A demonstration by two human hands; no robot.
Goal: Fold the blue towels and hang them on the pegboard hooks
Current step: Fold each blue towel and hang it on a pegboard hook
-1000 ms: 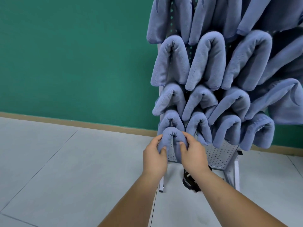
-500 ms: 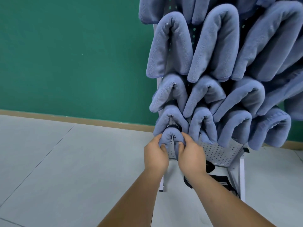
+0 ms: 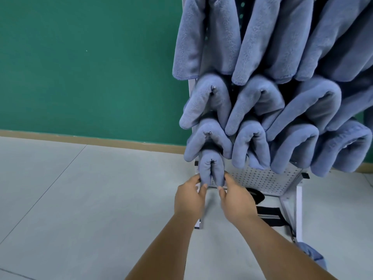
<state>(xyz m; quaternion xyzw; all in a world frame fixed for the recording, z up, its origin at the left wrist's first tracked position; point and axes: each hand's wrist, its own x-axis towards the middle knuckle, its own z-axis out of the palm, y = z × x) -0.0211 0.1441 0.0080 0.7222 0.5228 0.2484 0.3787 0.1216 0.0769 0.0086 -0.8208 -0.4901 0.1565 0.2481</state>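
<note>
Small folded towel [image 3: 211, 168] hangs doubled over at the btm-left corner of the pegboard [image 3: 262, 179], just below ctr of frame. Its 2 halves drop side by side w/ a slit between them, and its hook is hidden in the fold.

Left hand [image 3: 190, 197] comes up from btm ctr, thumb & fingers curled in a pinch on the lower end of the towel's left half. Right hand [image 3: 236, 197], just beside it & slightly blurred, pinches the lower end of the right half, thumb under the hem, index finger along the outer edge. The 2 hands are near each other, not touching.

Rows of hung towels [image 3: 260, 102] fill the upper right of frame, overlapping & covering most of the board; bare perforated panel shows only at the btm. White stand leg [image 3: 298, 211] is at right, w/ a black strap [image 3: 268, 216] on the floor under the board. Another blue towel [image 3: 311, 254] lies at the lower right edge. Green wall [image 3: 86, 63] fills upper left, grey tiled floor [image 3: 70, 199] lower left.
</note>
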